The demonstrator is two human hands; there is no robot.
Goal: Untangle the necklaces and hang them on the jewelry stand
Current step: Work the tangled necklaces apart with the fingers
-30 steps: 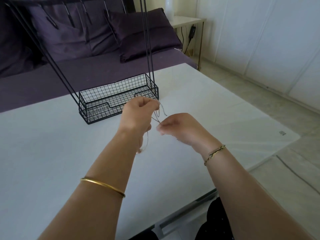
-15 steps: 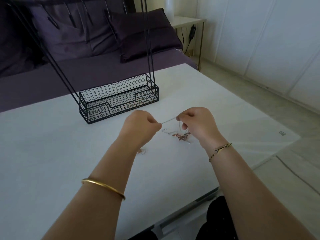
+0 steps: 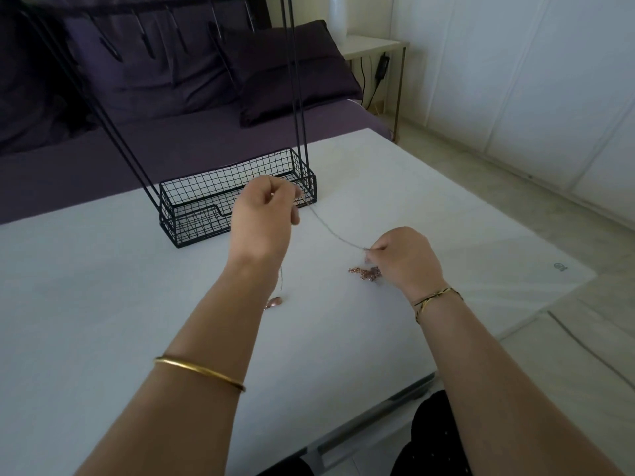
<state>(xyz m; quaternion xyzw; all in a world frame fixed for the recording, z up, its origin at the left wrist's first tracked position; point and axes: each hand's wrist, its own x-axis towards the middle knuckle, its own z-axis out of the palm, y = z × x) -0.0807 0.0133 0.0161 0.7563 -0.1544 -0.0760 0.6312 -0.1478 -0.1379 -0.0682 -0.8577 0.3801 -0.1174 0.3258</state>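
A thin silver necklace chain (image 3: 331, 230) stretches taut between my two hands above the white table (image 3: 103, 304). My left hand (image 3: 266, 218) is raised in front of the stand's basket and pinches one end. The chain's free end hangs below that wrist with a rose-gold pendant (image 3: 273, 303) near the table. My right hand (image 3: 403, 259) pinches the chain lower down, just above a tangled rose-gold necklace (image 3: 364, 272) lying on the table. The black wire jewelry stand (image 3: 237, 204) stands behind, its rods rising out of view.
A purple bed with cushions (image 3: 285, 73) lies beyond the table's far edge. A small white side table (image 3: 374, 46) stands at the back right. The table's right edge drops to a tiled floor (image 3: 567, 269).
My left hand rose and moved back toward the basket while my right hand dropped and moved right, drawing the silver chain out longer. The pendant end now hangs lower by my left wrist.
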